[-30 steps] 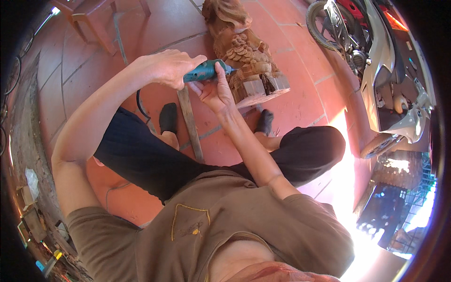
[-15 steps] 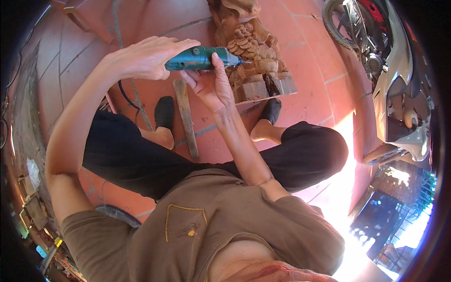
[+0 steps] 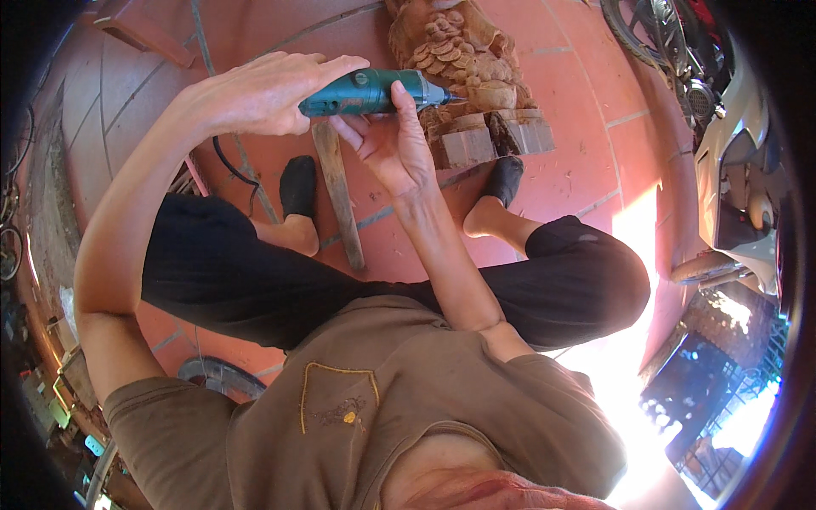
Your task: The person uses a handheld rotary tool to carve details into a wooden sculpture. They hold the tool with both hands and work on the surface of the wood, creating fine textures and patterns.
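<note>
Left hand (image 3: 259,92) clamps rear of green rotary tool (image 3: 361,92); right hand (image 3: 396,153) clamps its front. Bit (image 3: 455,99) points toward wood carving (image 3: 491,92).

Hard sunlight burns in from the lower right of the frame, bleaching a strip of tiled floor (image 3: 633,229) white and flaring beside a brown shirt (image 3: 476,382). From where I stand, softer shade covers the upper center, where a green power tool (image 3: 365,92) looks crisp. Fisheye distortion curves straight edges toward a black rim; clutter (image 3: 75,374) at lower left fades into gloom.
</note>
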Demonstrator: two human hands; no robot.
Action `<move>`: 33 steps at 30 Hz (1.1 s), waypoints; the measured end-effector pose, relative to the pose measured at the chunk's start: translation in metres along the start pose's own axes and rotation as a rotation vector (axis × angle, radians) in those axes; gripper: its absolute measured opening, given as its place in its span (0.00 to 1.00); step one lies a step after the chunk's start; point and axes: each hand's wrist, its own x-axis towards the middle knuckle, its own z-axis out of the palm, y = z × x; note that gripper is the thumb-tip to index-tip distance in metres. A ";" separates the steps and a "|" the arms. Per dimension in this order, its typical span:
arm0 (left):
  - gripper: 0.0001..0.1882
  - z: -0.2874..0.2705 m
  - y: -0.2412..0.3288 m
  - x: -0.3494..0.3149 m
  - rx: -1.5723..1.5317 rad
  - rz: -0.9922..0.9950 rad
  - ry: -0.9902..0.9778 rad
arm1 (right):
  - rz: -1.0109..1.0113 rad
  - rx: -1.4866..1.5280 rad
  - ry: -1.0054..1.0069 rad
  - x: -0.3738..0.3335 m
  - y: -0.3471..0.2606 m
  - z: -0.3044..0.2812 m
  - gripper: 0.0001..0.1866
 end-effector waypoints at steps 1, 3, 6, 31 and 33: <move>0.47 0.000 0.000 0.000 -0.010 0.003 -0.001 | 0.007 0.003 0.005 0.000 0.000 0.000 0.25; 0.47 0.000 0.000 0.001 -0.029 0.010 -0.004 | 0.010 0.002 0.007 0.001 0.000 -0.001 0.25; 0.47 0.004 -0.003 -0.001 0.004 0.001 0.010 | 0.002 -0.011 0.002 0.002 0.002 -0.001 0.26; 0.49 0.008 -0.010 -0.004 -0.113 -0.066 -0.146 | -0.007 -0.014 0.046 0.009 0.018 -0.015 0.23; 0.48 0.011 -0.012 -0.004 -0.098 -0.074 -0.139 | -0.002 -0.009 0.040 0.010 0.018 -0.017 0.22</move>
